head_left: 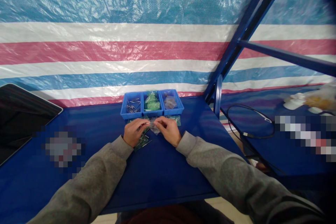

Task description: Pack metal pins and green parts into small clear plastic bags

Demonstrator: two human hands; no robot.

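Observation:
My left hand is closed in a pinch on a thin metal rod that points right, toward the other hand. My right hand pinches a small clear plastic bag at the rod's tip. Whether the tip is inside the bag I cannot tell. Beneath and beside the left hand lie green packets with thin rods on or in them. Another green packet shows behind the right hand. Just beyond the hands stand three blue bins: metal rods, green packets and clear bags.
The blue table carries a blurred-out item at left, near a dark screen-like panel. A blue metal frame rises at right. Past it, a black cable lies on another blue surface. Striped sheeting hangs behind.

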